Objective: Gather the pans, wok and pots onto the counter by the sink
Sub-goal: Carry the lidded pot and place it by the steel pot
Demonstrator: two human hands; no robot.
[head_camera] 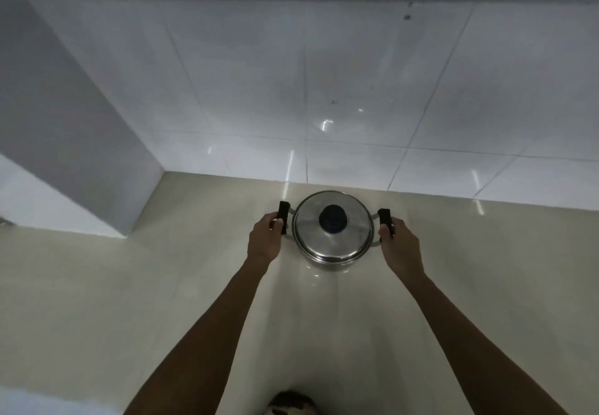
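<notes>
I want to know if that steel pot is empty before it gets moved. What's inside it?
Cannot tell. A steel lid with a dark knob covers the pot fully, hiding its inside. Left hand and right hand grip its side handles.

The lid (332, 227) is hiding the inside of the pot (330, 260). A blurry dark thing (293, 403) is getting cut off at the bottom edge.

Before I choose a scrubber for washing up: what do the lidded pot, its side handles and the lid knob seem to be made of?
The round lidded silver pot looks like polished stainless steel, since its lid mirrors the light. The two black side handles look matte, probably plastic. The dark lid knob seems plastic too, though blur leaves that open.
</notes>
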